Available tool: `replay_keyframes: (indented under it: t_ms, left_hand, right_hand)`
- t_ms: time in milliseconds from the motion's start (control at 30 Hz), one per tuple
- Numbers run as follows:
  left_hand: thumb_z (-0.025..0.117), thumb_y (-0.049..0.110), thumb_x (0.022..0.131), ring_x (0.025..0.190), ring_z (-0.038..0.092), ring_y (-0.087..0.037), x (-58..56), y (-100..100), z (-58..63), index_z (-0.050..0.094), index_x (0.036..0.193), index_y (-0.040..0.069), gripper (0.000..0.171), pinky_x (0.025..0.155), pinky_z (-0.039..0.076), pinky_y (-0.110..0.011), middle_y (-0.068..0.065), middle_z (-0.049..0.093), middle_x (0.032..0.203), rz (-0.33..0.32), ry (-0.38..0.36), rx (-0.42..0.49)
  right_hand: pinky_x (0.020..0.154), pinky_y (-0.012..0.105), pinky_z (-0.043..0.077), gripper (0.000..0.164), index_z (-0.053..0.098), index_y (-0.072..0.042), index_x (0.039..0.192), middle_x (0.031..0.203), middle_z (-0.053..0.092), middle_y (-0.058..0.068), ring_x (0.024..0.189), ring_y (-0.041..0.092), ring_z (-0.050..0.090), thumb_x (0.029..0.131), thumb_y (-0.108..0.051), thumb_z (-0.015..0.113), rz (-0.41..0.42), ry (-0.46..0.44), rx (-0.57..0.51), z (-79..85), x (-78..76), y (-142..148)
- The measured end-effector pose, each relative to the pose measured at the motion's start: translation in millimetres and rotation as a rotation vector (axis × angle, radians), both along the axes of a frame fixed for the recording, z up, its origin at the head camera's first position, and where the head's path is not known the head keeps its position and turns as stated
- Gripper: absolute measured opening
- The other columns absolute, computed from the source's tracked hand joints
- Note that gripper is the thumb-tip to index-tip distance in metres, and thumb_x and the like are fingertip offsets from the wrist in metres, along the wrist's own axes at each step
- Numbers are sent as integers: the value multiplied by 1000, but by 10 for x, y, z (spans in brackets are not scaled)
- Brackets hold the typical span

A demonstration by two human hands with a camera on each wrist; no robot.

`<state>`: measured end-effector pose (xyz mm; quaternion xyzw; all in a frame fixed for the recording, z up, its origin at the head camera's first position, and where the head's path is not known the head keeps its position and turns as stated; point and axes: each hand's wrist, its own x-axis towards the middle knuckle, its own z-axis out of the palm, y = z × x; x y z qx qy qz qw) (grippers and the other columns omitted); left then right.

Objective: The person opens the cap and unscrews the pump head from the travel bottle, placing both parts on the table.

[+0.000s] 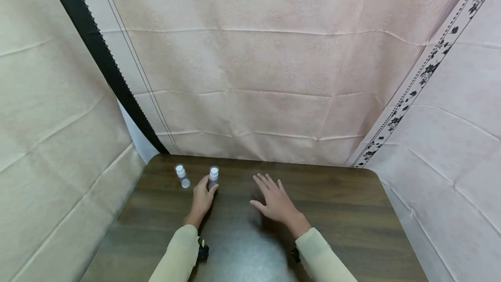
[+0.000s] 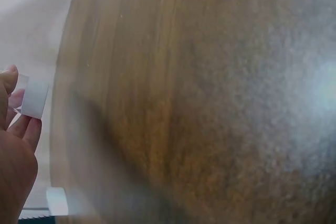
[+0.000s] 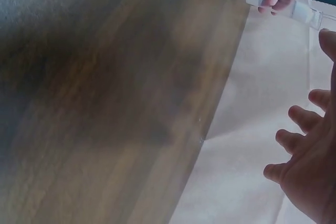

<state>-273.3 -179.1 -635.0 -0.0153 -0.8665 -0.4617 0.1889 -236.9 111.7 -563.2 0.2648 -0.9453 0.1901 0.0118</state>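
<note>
In the head view, my left hand (image 1: 201,199) grips a small see-through bottle (image 1: 213,177) with a white top, near the far edge of the table. The left wrist view shows the left fingers (image 2: 32,132) against the bottle's white end (image 2: 34,99). A similar bottle (image 1: 182,176), white at the top and pale at its lower end, stands just left of that hand. My right hand (image 1: 275,203) hovers over the middle of the table, palm down, fingers spread and holding nothing. Its spread fingers (image 3: 290,141) show in the right wrist view.
The dark brown wooden table (image 1: 332,212) has rounded far corners. Behind it hangs a pale pink cloth (image 1: 250,77), with cream and white cloths at the sides. A black strip (image 1: 105,64) runs down the left cloth, a floral border (image 1: 422,77) down the right.
</note>
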Motion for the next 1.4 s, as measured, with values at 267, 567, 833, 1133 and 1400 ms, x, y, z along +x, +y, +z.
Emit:
replay_keyframes:
  t_ms: [267, 567, 833, 1133, 1400]
  left_hand:
    - [76, 3, 92, 115, 65, -46, 30, 104, 173, 62, 129, -8, 42, 99, 52, -58, -28, 67, 123, -58, 56, -39]
    - [75, 2, 92, 110, 66, -40, 72, 234, 391, 60, 131, -7, 42, 94, 54, -55, -24, 67, 118, -132, 82, -63]
    - [75, 5, 93, 107, 66, -36, 126, 383, 583, 62, 129, -5, 40, 92, 54, -53, -22, 67, 117, -210, 91, -109]
    - [73, 12, 95, 105, 62, -33, 166, 531, 809, 61, 131, -1, 40, 91, 51, -52, -16, 66, 114, -286, 52, -268]
    - [73, 14, 96, 106, 61, -30, 256, 650, 984, 61, 129, 4, 37, 87, 47, -46, -11, 65, 113, -313, 77, -434]
  right_hand:
    - [122, 68, 19, 82, 20, -21, 166, 173, 21, 1, 158, 31, 23, 102, -61, 51, -19, 2, -33, 73, -53, 62]
    - [122, 68, 21, 81, 24, -20, 165, 170, 29, 4, 157, 31, 28, 100, -50, 63, -49, 22, -123, 102, -103, 129]
    - [124, 60, 26, 79, 29, -21, 164, 169, 31, 0, 155, 27, 32, 100, -48, 66, -43, 41, -254, 195, -103, 184]
    - [114, 58, 41, 83, 30, -26, 163, 168, 33, 1, 151, 29, 39, 95, -40, 75, -34, 67, -396, 311, -107, 213]
    - [113, 56, 43, 92, 29, -27, 164, 165, 38, 8, 149, 31, 42, 89, -31, 83, 0, 113, -475, 339, -111, 255]
